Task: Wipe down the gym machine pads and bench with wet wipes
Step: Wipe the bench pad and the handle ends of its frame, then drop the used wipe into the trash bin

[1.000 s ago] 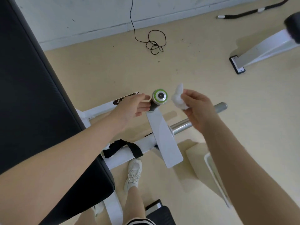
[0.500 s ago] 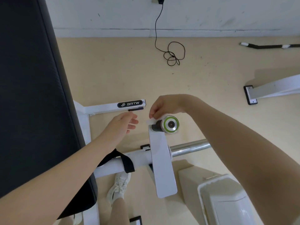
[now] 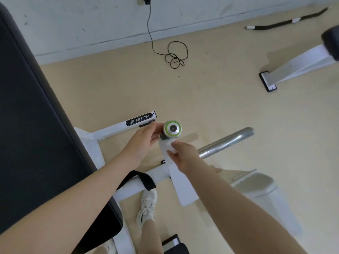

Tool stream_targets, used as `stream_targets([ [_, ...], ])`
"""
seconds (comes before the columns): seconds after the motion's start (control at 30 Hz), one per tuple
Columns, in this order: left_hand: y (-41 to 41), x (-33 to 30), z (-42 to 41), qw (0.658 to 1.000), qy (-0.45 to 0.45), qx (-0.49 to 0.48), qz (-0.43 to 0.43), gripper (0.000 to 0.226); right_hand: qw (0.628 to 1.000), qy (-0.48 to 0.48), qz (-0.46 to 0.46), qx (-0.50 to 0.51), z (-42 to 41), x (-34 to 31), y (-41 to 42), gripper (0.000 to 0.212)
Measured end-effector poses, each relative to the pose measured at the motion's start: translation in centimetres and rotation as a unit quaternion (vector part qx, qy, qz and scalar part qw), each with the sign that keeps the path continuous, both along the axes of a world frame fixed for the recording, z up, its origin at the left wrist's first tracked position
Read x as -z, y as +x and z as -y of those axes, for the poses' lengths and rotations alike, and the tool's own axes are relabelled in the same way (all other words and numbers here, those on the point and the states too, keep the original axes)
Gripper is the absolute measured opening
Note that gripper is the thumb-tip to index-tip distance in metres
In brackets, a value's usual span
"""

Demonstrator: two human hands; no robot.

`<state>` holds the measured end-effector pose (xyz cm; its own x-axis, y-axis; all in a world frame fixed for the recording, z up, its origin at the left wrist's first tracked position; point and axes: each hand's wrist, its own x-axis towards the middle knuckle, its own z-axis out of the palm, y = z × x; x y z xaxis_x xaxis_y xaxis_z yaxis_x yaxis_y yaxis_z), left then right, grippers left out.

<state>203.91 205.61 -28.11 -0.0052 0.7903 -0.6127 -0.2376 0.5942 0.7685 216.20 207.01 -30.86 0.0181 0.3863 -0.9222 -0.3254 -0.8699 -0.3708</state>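
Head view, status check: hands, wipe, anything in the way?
Left hand grips the handle below the green-ringed knob. Right hand pinches the wet wipe on the white arm. Nothing obstructing.

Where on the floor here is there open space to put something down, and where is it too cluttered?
Bare floor lies between the coiled black cable, the white machine leg to the right and the chrome bar. More lies between the bench pad and that cable. It is crowded around the green-ringed knob, where both hands, the white frame and a shoe cluster.
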Motion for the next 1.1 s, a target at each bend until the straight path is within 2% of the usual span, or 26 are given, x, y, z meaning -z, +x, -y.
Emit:
stream_targets([
  [0.1, -0.1, -0.5, 0.2, 0.999, -0.004, 0.025, -0.022, 0.038, 0.994, 0.014, -0.031, 0.102, 0.9, -0.4, -2.0, 0.037],
  [0.17, -0.1, -1.2, 0.4, 0.998, 0.001, 0.029, -0.060, 0.038, 0.985, 0.028, -0.045, 0.166, 1.6, -1.4, -3.0, 0.036],
  [0.23, -0.2, -2.2, 0.9, 0.996, 0.004, 0.027, -0.082, 0.040, 0.967, 0.056, -0.103, 0.225, 2.8, -3.7, -3.5, 0.029],
  [0.3, -0.4, -3.3, 2.0, 0.997, 0.000, 0.027, -0.076, 0.042, 0.950, 0.119, -0.178, 0.228, 4.6, -7.1, -3.4, 0.017],
  [0.37, -0.9, -4.7, 3.6, 0.996, -0.001, 0.042, -0.077, 0.038, 0.939, 0.183, -0.206, 0.206, 6.9, -10.1, -3.2, 0.017],
  [0.43, -1.6, -7.0, 5.6, 0.993, 0.011, 0.092, -0.079, 0.031, 0.952, 0.202, -0.147, 0.177, 9.4, -12.0, -2.8, 0.016],
  [0.53, -2.7, -10.4, 9.1, 0.978, 0.026, 0.206, -0.038, 0.033, 0.976, 0.194, 0.003, 0.096, 13.8, -13.2, -2.7, 0.016],
  [0.63, -3.3, -12.4, 12.4, 0.963, 0.032, 0.267, -0.007, 0.026, 0.971, 0.213, 0.075, 0.079, 17.6, -14.6, -2.4, 0.021],
  [0.7, -2.8, -13.1, 14.0, 0.960, 0.038, 0.279, 0.003, 0.024, 0.968, 0.205, 0.083, 0.120, 19.4, -15.5, -1.7, 0.024],
  [0.77, -1.5, -13.5, 15.0, 0.954, 0.056, 0.295, -0.010, 0.026, 0.963, 0.204, 0.086, 0.156, 20.5, -15.8, -0.6, 0.017],
  [0.97, 5.7, -13.4, 16.2, 0.926, 0.092, 0.363, -0.046, 0.033, 0.939, 0.254, 0.082, 0.215, 23.2, -15.8, 5.1, 0.006],
  [1.1, 12.4, -12.6, 15.9, 0.922, 0.085, 0.378, -0.011, 0.032, 0.921, 0.266, 0.096, 0.267, 24.1, -13.4, 11.4, 0.030],
])
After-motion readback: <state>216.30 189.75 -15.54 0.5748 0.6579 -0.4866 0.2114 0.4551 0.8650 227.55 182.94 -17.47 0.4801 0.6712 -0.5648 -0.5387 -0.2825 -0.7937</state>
